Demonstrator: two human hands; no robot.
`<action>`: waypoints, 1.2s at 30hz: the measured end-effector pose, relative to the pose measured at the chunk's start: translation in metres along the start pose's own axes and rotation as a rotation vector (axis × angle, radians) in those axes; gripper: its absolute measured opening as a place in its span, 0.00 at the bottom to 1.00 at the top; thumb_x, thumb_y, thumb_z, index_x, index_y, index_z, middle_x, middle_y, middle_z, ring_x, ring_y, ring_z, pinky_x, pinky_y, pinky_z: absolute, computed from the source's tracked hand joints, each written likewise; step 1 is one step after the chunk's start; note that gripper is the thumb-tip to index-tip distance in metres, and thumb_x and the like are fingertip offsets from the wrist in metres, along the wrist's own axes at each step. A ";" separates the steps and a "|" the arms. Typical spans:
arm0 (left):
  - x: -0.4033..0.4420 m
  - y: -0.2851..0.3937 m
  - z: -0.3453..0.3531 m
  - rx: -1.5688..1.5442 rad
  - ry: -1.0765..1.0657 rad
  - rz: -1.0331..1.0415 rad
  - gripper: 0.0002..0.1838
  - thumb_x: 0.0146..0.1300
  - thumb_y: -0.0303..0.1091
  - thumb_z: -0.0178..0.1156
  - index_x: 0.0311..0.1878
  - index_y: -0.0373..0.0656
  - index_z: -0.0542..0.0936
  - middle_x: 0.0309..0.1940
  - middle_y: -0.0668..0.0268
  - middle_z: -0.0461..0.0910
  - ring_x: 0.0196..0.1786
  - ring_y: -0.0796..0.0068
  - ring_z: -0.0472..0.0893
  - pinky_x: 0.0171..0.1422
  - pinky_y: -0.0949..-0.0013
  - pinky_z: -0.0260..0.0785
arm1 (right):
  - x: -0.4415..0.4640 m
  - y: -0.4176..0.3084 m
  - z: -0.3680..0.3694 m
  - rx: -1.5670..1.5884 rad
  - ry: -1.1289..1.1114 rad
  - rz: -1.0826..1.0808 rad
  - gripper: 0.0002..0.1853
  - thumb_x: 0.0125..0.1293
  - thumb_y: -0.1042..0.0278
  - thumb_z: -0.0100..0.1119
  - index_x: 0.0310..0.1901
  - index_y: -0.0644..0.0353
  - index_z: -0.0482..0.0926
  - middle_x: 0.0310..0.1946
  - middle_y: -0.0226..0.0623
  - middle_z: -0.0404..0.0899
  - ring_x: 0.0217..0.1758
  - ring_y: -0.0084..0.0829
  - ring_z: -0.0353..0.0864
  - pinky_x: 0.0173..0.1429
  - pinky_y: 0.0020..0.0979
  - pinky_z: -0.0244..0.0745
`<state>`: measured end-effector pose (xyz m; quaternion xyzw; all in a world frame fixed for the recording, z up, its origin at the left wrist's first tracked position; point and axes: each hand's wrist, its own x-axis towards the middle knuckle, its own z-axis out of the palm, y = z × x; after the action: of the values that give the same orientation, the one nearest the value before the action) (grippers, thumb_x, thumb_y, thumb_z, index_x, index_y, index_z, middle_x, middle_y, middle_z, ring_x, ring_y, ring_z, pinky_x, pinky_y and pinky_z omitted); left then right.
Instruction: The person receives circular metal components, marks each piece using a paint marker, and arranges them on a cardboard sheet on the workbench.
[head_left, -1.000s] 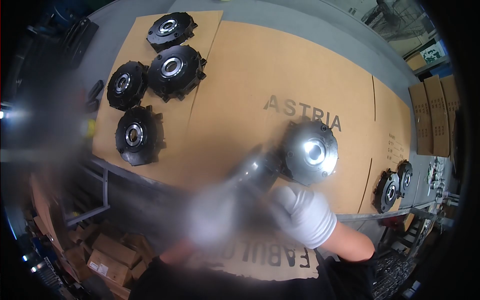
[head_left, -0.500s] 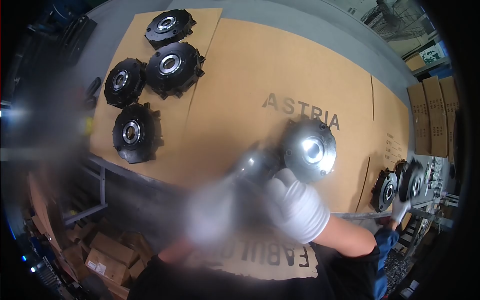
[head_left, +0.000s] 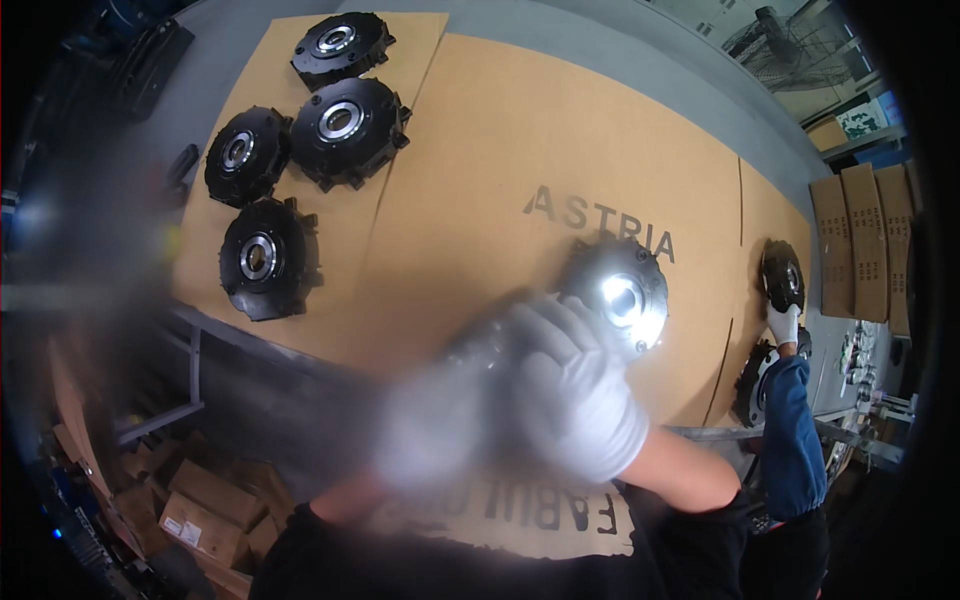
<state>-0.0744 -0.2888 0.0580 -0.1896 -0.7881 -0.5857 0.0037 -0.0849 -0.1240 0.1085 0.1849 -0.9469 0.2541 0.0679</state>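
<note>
A round black metal part (head_left: pixel 648 268) with a notched rim and a bright, shiny centre lies on the cardboard in front of me. My right hand (head_left: pixel 580 385), in a white glove, is closed at its near left edge, the fingers curled. What those fingers hold is hidden. Left of it, my gloved left hand (head_left: pixel 425 425) is a pale smear, so its fingers cannot be read. A dark, blurred object (head_left: pixel 478 345) shows between the hands, its kind unclear.
Several similar black parts (head_left: pixel 342 130) lie at the far left of the cardboard sheet (head_left: pixel 500 130). At right, a co-worker's gloved hand (head_left: pixel 783 324) grips another black part (head_left: pixel 782 272). Cardboard boxes (head_left: pixel 860 240) stand beyond; more boxes (head_left: pixel 215 510) lie below left.
My right hand has moved slightly up and left, its fingers now higher beside the black part. The co-worker's hand has carried a part farther up the table at right.
</note>
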 end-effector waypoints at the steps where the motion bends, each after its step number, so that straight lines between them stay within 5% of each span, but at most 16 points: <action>1: 0.000 0.000 0.000 -0.016 -0.013 -0.004 0.15 0.53 0.17 0.53 0.45 0.39 0.75 0.21 0.64 0.72 0.22 0.72 0.72 0.27 0.74 0.65 | 0.001 0.002 0.002 -0.001 -0.002 0.001 0.09 0.40 0.72 0.56 0.26 0.64 0.73 0.42 0.44 0.73 0.47 0.43 0.71 0.55 0.48 0.62; 12: 0.006 0.003 -0.001 0.036 -0.008 0.040 0.14 0.51 0.17 0.53 0.42 0.37 0.76 0.21 0.61 0.72 0.21 0.69 0.73 0.27 0.72 0.65 | 0.009 0.011 0.007 0.061 -0.065 -0.052 0.08 0.39 0.71 0.55 0.25 0.62 0.73 0.30 0.39 0.72 0.40 0.40 0.72 0.56 0.45 0.63; 21: 0.004 0.006 -0.004 0.050 0.004 -0.066 0.13 0.51 0.17 0.54 0.41 0.36 0.77 0.20 0.62 0.72 0.22 0.71 0.73 0.27 0.73 0.64 | 0.015 0.018 -0.002 0.360 -0.215 -0.036 0.06 0.43 0.74 0.51 0.25 0.64 0.75 0.33 0.41 0.74 0.43 0.43 0.71 0.59 0.46 0.58; 36: 0.005 0.004 -0.005 0.019 -0.029 -0.038 0.13 0.52 0.20 0.54 0.42 0.36 0.77 0.20 0.63 0.71 0.22 0.69 0.72 0.27 0.71 0.64 | 0.017 0.010 0.005 0.185 -0.222 0.018 0.06 0.43 0.74 0.52 0.25 0.64 0.75 0.31 0.43 0.73 0.41 0.43 0.72 0.58 0.46 0.60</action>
<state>-0.0788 -0.2911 0.0648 -0.1831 -0.7971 -0.5752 -0.0170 -0.1050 -0.1234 0.1038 0.2091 -0.9227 0.3187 -0.0569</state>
